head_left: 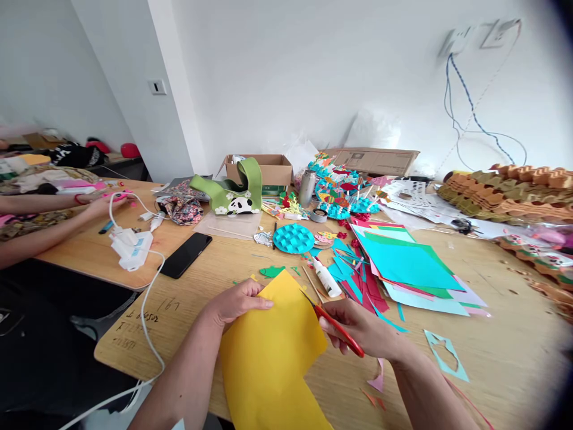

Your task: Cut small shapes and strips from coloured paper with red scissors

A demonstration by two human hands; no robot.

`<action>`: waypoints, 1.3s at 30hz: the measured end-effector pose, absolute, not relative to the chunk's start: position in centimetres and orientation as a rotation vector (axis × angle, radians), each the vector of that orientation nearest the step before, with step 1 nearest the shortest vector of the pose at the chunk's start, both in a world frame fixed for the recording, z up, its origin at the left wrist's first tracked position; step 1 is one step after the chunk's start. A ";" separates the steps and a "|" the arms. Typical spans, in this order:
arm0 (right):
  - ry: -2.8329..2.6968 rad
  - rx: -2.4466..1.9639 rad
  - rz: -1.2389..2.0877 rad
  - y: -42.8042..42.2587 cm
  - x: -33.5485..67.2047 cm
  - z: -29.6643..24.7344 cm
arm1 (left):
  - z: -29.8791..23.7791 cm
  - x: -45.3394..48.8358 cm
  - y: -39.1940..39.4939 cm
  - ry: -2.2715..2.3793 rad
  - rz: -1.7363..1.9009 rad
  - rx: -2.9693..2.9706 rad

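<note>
A large sheet of yellow paper [268, 358] hangs over the table's near edge, with a notch at its right side. My left hand [239, 303] pinches its upper left edge, thumb on top. In my right hand [358, 325] is a pair of red-handled scissors [338, 330], fingers wrapped round the handles. The blades reach the sheet's upper right edge; whether they are open I cannot tell. Just beyond the sheet lie a green paper fish [271, 272] and a white glue bottle [326, 278].
Stacked coloured paper [412, 263] lies at right, near a light blue cut-out scrap [446, 355]. Behind are a turquoise round piece [293, 239], a green panda bag [237, 203] and a metal flask [307, 188]. A phone [185, 255] and power strip [132, 248] sit left, near another person's hand [117, 200].
</note>
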State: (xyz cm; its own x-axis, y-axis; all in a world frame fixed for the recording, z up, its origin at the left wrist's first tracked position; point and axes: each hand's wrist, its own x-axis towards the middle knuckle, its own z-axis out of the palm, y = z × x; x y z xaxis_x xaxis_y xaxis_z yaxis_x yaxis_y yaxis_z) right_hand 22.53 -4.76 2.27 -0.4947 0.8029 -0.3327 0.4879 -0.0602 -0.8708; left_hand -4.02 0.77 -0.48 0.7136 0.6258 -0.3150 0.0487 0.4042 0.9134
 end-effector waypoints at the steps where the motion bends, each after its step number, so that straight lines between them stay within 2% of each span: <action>1: -1.931 -1.386 1.574 -4.8 22.5 2.3 | -0.5 -4.0 0.8 0.719 0.405 1.112; 39: -1.923 -1.348 1.564 -4.8 22.5 2.4 | -0.1 -3.9 0.7 0.703 0.407 1.090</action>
